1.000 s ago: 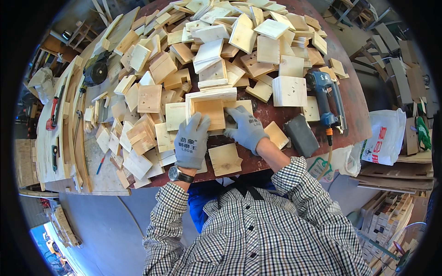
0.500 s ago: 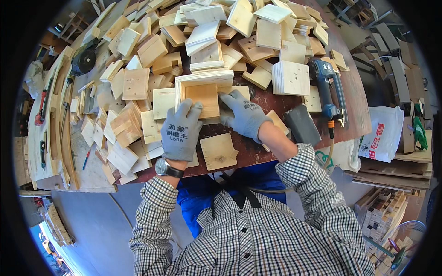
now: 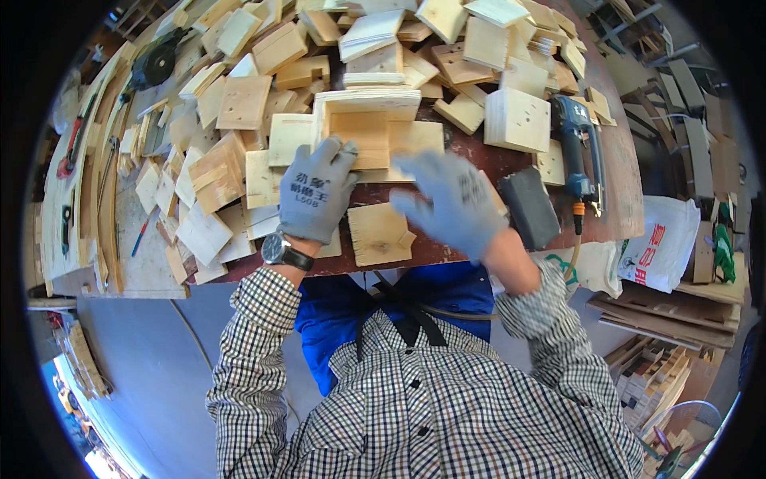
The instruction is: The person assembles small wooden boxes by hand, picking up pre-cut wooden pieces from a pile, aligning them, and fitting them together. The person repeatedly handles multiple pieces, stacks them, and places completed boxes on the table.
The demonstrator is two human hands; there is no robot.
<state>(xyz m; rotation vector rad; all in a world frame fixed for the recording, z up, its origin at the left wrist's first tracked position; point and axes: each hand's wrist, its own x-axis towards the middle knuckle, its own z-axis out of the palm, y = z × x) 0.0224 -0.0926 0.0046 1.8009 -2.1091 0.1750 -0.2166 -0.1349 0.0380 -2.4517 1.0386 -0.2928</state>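
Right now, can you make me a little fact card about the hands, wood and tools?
Left hand: gray-gloved, at the near left of the open wooden box
Right hand: gray-gloved, fingers spread, blurred, at the box's near right; contact unclear
Loose wooden boards: heaped beyond the box
Pneumatic nail gun: lying at the right, hose attached
Wristwatch: on the left wrist

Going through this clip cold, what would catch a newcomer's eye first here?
Probably the big jumbled heap of pale wooden blocks across the far side of the dark red table. Next, near the middle, the gray-gloved left hand is at the near left of a small open wooden box, with the right hand blurred to its right. Farther right lies a blue power tool with a hose.
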